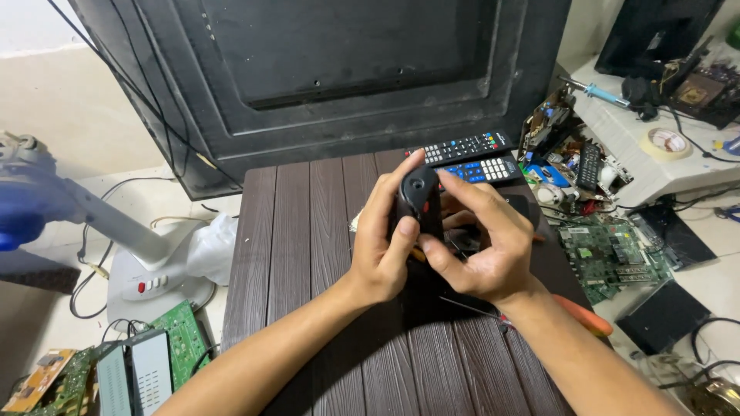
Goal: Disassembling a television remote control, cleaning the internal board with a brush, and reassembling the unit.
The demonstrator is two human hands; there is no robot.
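Black remote (418, 202) held upright above the dark slatted table (308, 254), clamped between 2 hands. Left hand (379, 245) wrapped round its left edge, fingertips reaching the top. Right hand (484, 245) curled on its right side, thumb pressing the lower face. Beyond, 2 more remotes (472, 156).

Even indoor light, moderately bright, no harsh glare.
Centre sharp: hands (443, 231) and desk (308, 254) are crisp, with soft shadow beneath the wrists. The blue fan (31, 200) at the left edge is smeared and out of focus. Wide-angle stretch bends the edges; the white bench (655, 173) at right reads brightest.
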